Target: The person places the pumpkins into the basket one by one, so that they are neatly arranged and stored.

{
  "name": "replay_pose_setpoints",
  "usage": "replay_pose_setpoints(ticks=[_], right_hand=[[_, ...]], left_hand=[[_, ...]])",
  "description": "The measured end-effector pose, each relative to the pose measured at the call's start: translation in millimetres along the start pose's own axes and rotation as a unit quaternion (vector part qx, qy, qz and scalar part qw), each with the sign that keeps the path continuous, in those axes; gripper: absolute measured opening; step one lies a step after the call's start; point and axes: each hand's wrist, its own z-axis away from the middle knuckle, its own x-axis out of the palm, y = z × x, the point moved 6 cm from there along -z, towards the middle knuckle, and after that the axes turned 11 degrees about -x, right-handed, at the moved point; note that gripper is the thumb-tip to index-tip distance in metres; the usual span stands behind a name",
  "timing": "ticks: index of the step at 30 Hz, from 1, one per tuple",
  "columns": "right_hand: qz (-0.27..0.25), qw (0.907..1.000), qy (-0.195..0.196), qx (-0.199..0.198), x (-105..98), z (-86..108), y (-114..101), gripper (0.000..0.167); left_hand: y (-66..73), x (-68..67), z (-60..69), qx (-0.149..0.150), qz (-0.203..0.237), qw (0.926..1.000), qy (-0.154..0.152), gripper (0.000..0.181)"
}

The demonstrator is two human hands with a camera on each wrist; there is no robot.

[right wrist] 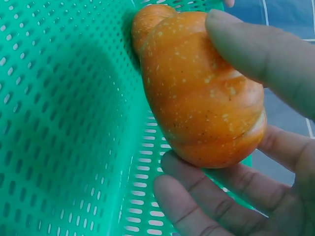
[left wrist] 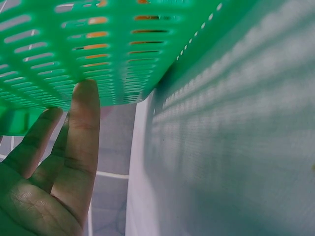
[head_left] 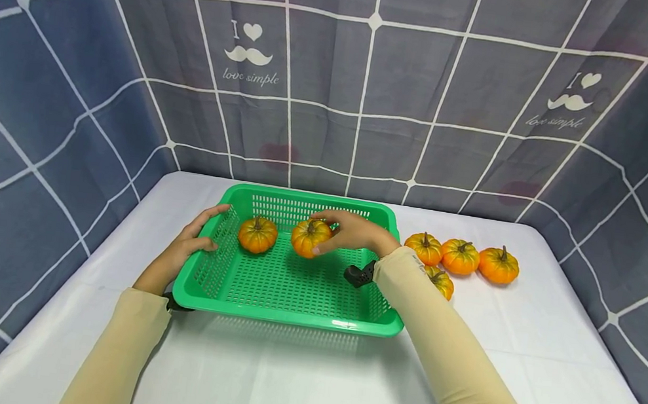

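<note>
A green plastic basket (head_left: 288,318) with slotted walls stands on the white table. My left hand (head_left: 179,252) holds its left side, thumb over the rim; in the left wrist view the fingers (left wrist: 83,142) lie against the slotted outer wall. Over the basket, my right hand (head_left: 353,231) grips a small orange pumpkin (head_left: 308,236) between thumb and fingers. The right wrist view shows this held pumpkin (right wrist: 202,93) up close, above the basket floor. Another small pumpkin (head_left: 258,234) sits inside the basket, toward the left.
Right of the basket, several more small pumpkins (head_left: 460,257) lie close together on the white tablecloth (head_left: 547,331); the right forearm partly covers one (head_left: 440,282). A grey checked curtain (head_left: 319,136) hangs behind the table and along both sides.
</note>
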Motion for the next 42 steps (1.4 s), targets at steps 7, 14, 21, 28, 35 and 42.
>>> replay_pose_setpoints(ticks=[7, 14, 21, 28, 35, 42], right_hand=[[-0.025, 0.9995, 0.0, 0.018, 2.2, -12.1, -0.1, 0.08], [-0.03, 0.9993, 0.0, 0.021, 9.0, -22.8, 3.8, 0.078], [-0.02, 0.9996, 0.01, 0.016, 17.1, -29.6, 12.7, 0.081], [0.018, 0.9995, 0.017, 0.017, 22.2, -32.1, 18.9, 0.082], [0.032, 0.9992, 0.015, 0.02, 28.9, -36.0, 20.9, 0.081], [0.047, 0.9981, 0.009, 0.039, 36.0, -37.4, 24.8, 0.083]], left_hand=[[2.1, 0.5, 1.1, -0.001, 0.006, 1.0, 0.0, 0.09], [2.4, 1.7, 1.8, 0.002, -0.004, 1.0, 0.005, 0.09], [0.3, 0.8, 2.3, -0.005, 0.0, 1.0, 0.002, 0.09], [1.2, 1.5, 1.5, -0.002, 0.005, 1.0, 0.004, 0.092], [1.7, 1.0, 2.0, -0.003, -0.008, 0.9999, 0.011, 0.091], [2.7, 1.5, 2.8, -0.006, -0.001, 1.0, 0.008, 0.092]])
